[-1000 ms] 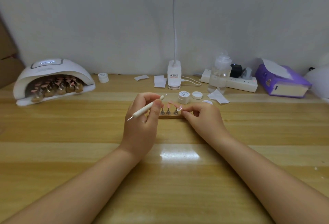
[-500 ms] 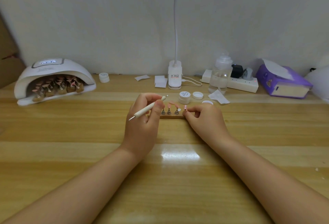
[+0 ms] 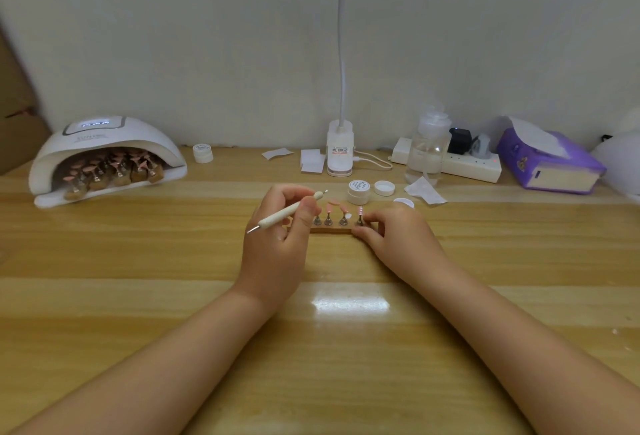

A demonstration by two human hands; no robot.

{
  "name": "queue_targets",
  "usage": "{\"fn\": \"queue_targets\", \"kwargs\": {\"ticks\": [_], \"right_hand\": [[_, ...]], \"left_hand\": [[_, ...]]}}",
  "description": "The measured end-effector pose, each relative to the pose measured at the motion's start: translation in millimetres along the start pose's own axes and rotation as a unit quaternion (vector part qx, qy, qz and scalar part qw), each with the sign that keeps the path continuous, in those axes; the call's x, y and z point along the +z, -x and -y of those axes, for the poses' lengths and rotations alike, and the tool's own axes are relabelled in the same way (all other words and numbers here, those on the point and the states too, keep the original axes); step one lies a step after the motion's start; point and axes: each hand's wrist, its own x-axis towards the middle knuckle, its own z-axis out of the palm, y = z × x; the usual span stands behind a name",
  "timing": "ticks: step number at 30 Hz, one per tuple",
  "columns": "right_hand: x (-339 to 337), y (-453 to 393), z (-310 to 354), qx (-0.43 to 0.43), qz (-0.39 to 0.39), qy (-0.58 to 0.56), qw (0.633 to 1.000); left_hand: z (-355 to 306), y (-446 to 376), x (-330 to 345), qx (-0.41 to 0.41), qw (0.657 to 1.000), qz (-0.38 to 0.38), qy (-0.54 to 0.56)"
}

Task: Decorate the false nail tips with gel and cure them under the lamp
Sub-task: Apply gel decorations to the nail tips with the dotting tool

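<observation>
- One view, head camera: right hand [image 3: 398, 232] has set the rightmost nail tip [image 3: 360, 210] back upright on the wooden holder [image 3: 332, 228] at frame centre, fingers curled, pinching its stand.
- Left hand [image 3: 277, 227] stays clamped on the dotting tool [image 3: 287, 211]; gel pot [image 3: 358, 191] sits just behind, ready for decoration.

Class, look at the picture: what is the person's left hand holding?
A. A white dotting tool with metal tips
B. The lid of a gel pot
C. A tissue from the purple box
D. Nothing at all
A: the left hand has its fingers curled round a white dotting tool, whose metal tip points down and left, beside the wooden nail stand.
</observation>
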Motion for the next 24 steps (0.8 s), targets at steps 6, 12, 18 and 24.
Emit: {"fn": "queue_targets", "kwargs": {"ticks": [6,12,18,24], "right_hand": [[-14.1,0.8,-9.4,-0.011,0.034,0.017,0.999],[-27.8,9.7,-21.2,-0.070,-0.026,0.049,0.996],[-27.7,4.1,-32.1,0.018,-0.161,0.017,0.987],[-14.3,-3.9,-48.4,0.133,-0.063,-0.063,0.987]], "left_hand": [[-1.3,0.7,0.5,0.008,1.000,0.010,-0.012],[-2.8,0.0,0.6,0.007,1.000,-0.001,-0.027],[-5.6,0.6,0.4,0.013,1.000,-0.006,-0.019],[-6.0,0.3,0.5,0.013,1.000,-0.003,-0.029]]}}
